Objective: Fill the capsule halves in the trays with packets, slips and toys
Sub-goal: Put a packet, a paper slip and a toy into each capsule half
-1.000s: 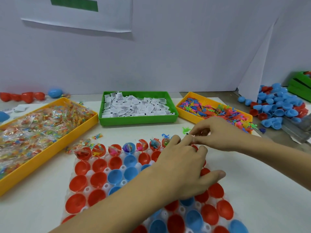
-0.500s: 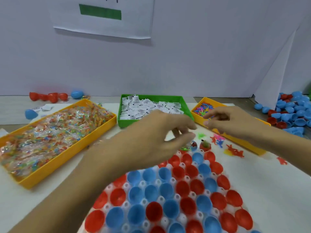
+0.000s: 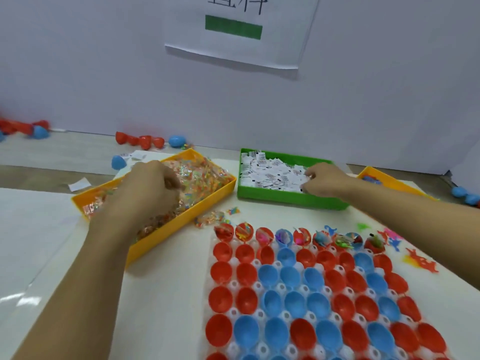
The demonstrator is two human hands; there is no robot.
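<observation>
A white tray [image 3: 233, 284] at the front right holds rows of red and blue capsule halves. Only its far row [image 3: 301, 236] has contents. My left hand [image 3: 148, 189] is down in the yellow tray [image 3: 181, 226] of clear packets [image 3: 205, 175], fingers curled into the pile and gripping packets. My right hand [image 3: 324, 180] reaches into the green tray [image 3: 285, 200] of white paper slips [image 3: 267, 171], its fingertips pinching at slips near the tray's right side. A second yellow tray [image 3: 389, 179] with toys shows partly behind my right forearm.
Loose packets [image 3: 210, 219] lie between the yellow tray and the capsule tray. Small coloured toys [image 3: 420, 263] are scattered right of the filled row. Closed red capsules [image 3: 140, 140] and a blue capsule [image 3: 176, 141] lie along the back wall. Blue halves [image 3: 465, 194] sit at far right.
Both hands left the far row of the capsule tray. My left hand moved left into the packet tray, and my right hand moved from the toy tray to the slip tray. The view shifted left.
</observation>
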